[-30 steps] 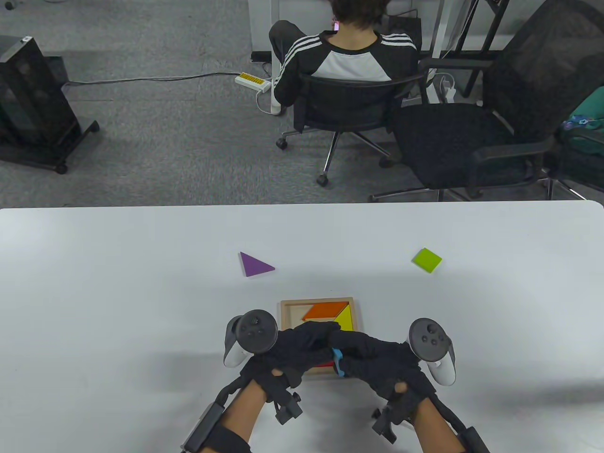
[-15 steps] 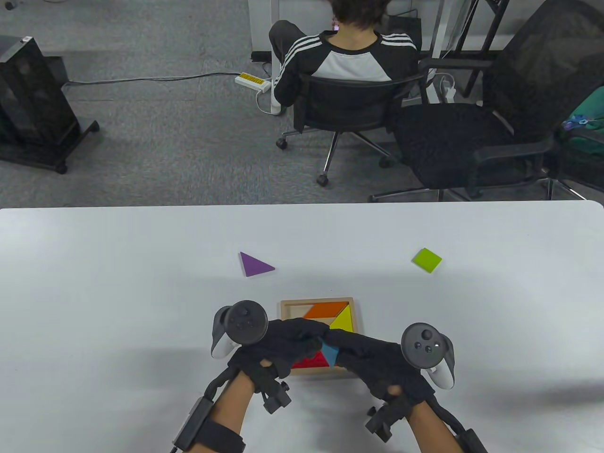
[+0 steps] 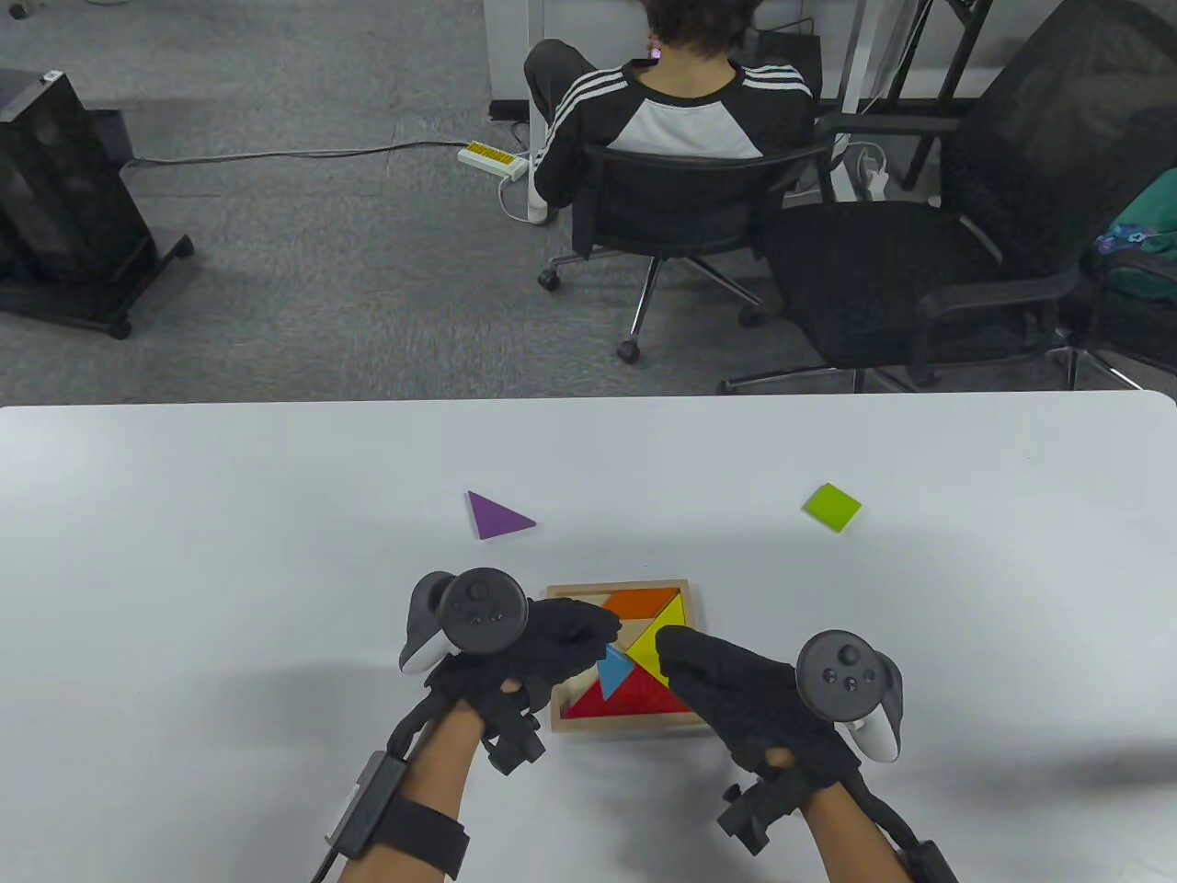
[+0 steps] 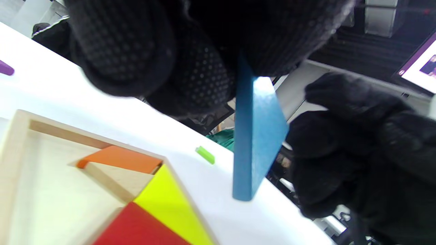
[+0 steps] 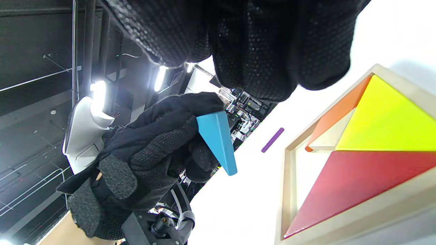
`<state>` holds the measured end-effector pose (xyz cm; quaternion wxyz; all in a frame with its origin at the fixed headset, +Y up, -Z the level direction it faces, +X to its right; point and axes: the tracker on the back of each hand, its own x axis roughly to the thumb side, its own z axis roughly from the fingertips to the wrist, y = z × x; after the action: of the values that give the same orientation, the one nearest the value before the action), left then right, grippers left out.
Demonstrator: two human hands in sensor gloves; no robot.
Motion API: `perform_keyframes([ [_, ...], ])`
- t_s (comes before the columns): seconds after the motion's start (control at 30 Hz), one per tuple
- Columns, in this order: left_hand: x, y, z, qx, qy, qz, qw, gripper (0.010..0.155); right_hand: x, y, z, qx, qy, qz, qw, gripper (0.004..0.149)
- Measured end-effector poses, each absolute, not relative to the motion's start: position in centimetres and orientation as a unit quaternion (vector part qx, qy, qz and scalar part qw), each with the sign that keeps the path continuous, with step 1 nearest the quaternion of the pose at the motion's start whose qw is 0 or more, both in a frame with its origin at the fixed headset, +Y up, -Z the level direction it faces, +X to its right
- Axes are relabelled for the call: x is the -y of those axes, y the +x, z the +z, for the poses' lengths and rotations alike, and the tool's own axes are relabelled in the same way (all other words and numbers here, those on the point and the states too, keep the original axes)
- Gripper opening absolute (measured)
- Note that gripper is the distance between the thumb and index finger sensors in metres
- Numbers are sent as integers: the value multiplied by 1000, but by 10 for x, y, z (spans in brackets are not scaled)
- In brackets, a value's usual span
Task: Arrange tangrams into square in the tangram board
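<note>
The left hand (image 3: pixel 542 644) pinches the blue wooden triangle (image 3: pixel 614 670) above the square wooden tangram board (image 3: pixel 627 727); the right hand (image 3: pixel 736 690) hovers relaxed, empty. Lay it flat into the board's bare left side, long edge against the red triangle (image 3: pixel 634 701).

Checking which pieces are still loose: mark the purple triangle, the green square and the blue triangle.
purple triangle (image 3: pixel 495 517): table view, middle of its top face.
green square (image 3: pixel 833 507): table view, middle of its top face.
blue triangle (image 4: pixel 260 136): left wrist view, its broad flat face.
</note>
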<state>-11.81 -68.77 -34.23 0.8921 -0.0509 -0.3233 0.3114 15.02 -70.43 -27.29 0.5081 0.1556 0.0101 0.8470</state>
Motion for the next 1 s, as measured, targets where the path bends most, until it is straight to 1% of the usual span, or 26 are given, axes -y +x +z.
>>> perform_keyframes([
  [0.1,693,-117,-349,317,-56,273,907,42,704,153,-273,-8,152,851,503,53],
  [0.37,716,-111,-364,298,-99,200,928,41,707,160,-276,-9,146,854,499,52],
  [0.57,727,-110,-372,294,-130,200,926,41,710,162,-278,-11,139,855,499,51],
  [0.7,735,-106,-374,295,-144,139,934,41,712,162,-279,-16,138,857,496,51],
  [0.77,740,-105,-375,291,-155,142,933,41,713,162,-279,-19,137,859,493,51],
  [0.83,743,-106,-375,287,-160,148,933,41,715,162,-280,-21,136,861,490,51],
  [1.0,743,-106,-372,294,-158,117,935,42,717,165,-281,-24,130,864,486,51],
])
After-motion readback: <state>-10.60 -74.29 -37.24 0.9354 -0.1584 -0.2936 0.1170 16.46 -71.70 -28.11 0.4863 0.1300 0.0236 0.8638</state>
